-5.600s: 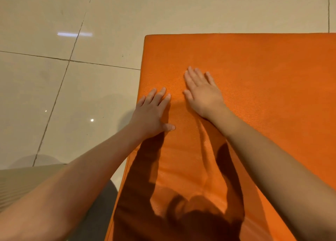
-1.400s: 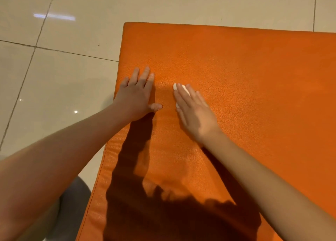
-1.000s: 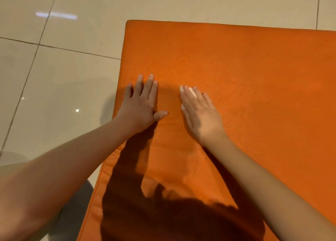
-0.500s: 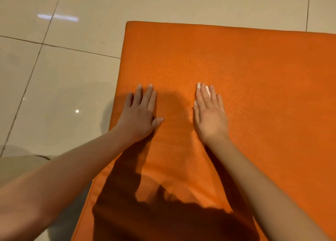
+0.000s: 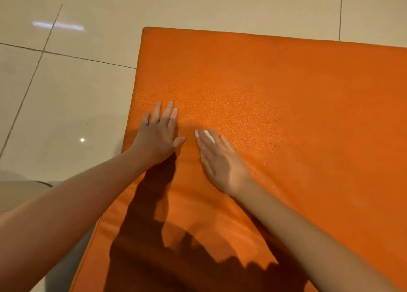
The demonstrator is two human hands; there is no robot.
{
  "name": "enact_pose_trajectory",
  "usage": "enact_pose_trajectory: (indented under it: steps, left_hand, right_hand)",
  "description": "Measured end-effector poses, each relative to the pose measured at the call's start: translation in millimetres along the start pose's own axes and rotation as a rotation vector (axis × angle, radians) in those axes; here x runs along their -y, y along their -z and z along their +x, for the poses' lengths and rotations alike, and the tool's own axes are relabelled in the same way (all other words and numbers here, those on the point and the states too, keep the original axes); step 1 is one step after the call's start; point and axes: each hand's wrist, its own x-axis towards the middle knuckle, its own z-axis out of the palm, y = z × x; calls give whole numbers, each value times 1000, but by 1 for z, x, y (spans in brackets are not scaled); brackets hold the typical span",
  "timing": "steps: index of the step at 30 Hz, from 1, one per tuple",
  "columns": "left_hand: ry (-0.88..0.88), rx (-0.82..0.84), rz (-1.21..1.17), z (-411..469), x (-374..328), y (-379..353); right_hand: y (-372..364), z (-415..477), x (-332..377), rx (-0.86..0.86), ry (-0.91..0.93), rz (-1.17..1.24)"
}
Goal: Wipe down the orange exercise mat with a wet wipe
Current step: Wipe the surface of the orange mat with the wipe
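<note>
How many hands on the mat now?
2: left hand flat near the left edge of the orange padded mat; right hand beside it, pressing a white wet wipe.

We are looking down at a glossy, pale beige tiled floor (image 5: 66, 107) — dark grout lines (image 5: 88, 59) are crossing it, and bright reflections (image 5: 58, 26) are glinting off the tiles at the left. The orange mat (image 5: 286, 89) is lying flat, directly on these tiles. Its far edge and left edge are showing, meeting at a rounded corner — the rest is running out of view at the right and bottom.
</note>
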Motion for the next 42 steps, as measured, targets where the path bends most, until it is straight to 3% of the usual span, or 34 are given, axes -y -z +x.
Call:
enact_pose_trajectory:
  steps: [2, 6, 8, 11, 14, 18, 22, 25, 28, 33, 39, 42]
  left_hand:
    - [-7, 10, -8, -9, -4, -3]
    - [-24, -18, -66, -29, -12, -14]
    - [-11, -31, -86, -33, -15, -17]
    - [8, -20, -83, -34, -17, -16]
    - [9, -8, -62, -39, -19, -18]
    - [4, -75, -128, -53, -23, -29]
    - [32, -3, -142, -59, -27, -30]
    - [35, 51, -176, -62, -31, -24]
    - [50, 77, -227, -68, -35, -23]
    - [58, 18, -256, -78, -41, -27]
    - [58, 5, -242, -83, -42, -30]
    - [54, 30, -248, -86, -44, -28]
  right_hand:
    - [1, -5, -13, 18, 77, -50]
    - [6, 2, -29, -160, -220, -54]
    - [2, 4, -8, -156, -325, 25]
    - [-9, -12, 21, -60, -159, 105]
    - [-5, -20, 4, -10, -15, 22]
    - [-1, -14, -8, -128, -197, -45]
    - [-9, -13, 25, -131, -406, 108]
    - [-16, -25, 41, -130, -247, 123]
    - [-10, -31, 17, -88, -127, -27]
    - [3, -27, 13, -33, -294, -52]
    - [3, -59, 27, 93, -54, 17]
    - [7, -54, 4, 79, -183, -34]
